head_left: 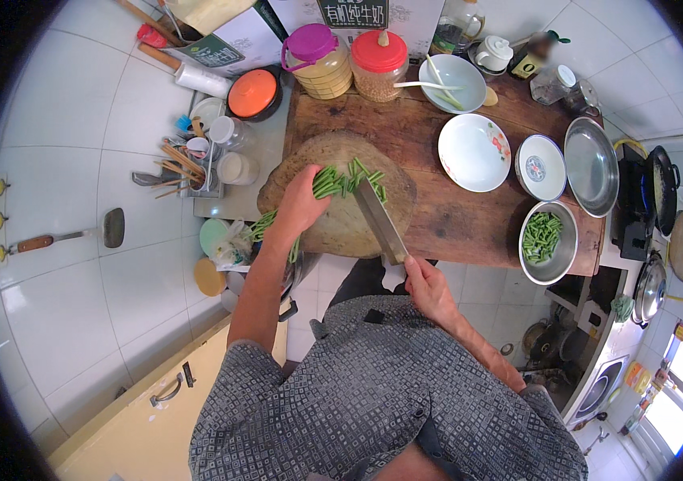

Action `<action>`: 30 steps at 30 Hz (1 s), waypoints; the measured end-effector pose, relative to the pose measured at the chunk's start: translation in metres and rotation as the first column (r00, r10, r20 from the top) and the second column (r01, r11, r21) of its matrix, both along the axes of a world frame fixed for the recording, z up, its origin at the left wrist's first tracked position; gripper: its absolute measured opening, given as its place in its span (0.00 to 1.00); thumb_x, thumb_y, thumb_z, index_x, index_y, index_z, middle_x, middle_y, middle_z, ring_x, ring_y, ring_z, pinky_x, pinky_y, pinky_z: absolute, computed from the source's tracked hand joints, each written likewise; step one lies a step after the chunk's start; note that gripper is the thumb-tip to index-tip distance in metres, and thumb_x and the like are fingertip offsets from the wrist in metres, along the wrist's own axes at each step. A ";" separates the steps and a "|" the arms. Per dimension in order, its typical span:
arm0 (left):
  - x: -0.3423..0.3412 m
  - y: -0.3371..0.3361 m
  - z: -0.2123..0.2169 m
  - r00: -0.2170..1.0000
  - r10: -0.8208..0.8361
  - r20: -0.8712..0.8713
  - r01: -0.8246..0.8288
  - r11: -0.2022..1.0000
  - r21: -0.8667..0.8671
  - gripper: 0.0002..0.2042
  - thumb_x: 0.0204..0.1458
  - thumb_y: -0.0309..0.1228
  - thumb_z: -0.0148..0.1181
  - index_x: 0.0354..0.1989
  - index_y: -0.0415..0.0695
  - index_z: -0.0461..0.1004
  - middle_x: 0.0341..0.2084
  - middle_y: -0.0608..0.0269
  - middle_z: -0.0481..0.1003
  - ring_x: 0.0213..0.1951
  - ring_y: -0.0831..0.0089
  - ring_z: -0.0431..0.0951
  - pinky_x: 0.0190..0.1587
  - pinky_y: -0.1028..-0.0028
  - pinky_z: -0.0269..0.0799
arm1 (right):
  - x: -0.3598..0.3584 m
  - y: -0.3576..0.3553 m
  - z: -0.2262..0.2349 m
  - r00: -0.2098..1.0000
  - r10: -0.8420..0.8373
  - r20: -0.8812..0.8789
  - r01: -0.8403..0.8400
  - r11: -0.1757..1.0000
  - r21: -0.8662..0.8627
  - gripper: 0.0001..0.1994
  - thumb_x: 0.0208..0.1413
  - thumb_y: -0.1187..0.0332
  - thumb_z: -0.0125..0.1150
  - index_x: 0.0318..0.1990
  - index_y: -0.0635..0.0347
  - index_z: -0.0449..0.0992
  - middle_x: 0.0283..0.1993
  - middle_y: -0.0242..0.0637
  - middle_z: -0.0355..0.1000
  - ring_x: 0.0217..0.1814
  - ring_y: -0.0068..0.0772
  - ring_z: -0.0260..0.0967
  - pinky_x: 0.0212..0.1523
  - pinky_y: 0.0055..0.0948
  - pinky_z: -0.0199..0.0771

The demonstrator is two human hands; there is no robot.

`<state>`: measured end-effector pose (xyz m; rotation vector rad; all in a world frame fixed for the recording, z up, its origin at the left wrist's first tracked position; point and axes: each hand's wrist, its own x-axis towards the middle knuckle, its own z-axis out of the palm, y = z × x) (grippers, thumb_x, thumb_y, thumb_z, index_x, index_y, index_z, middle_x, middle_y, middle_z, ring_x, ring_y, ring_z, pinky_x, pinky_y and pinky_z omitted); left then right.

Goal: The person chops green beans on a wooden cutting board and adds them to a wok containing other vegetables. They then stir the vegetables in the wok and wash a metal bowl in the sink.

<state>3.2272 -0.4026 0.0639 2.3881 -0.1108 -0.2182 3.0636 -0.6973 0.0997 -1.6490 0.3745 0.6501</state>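
The left hand (303, 200) covers the near ends of the bundle of long green beans (340, 181) on the round wooden chopping block (333, 160), so how its fingers press them cannot be seen. More beans trail off the block's edge behind the forearm. The cleaver's handle is buried in the right hand (428, 287); its grip is closed around it. The chopped pieces in the steel bowl (548, 242), right of the block, are too small to count. Beyond the block, the tall jars' labels blur.
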 end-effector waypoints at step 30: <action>0.004 0.019 -0.034 0.961 0.277 -0.020 -0.275 0.938 -0.211 0.28 0.49 0.28 0.71 0.59 0.36 0.72 0.49 0.47 0.82 0.52 0.58 0.84 0.56 0.64 0.77 | 0.040 0.066 -0.001 0.913 0.085 0.399 0.011 0.973 -0.232 0.16 0.76 0.59 0.51 0.55 0.63 0.77 0.38 0.64 0.78 0.42 0.72 0.77 0.40 0.56 0.78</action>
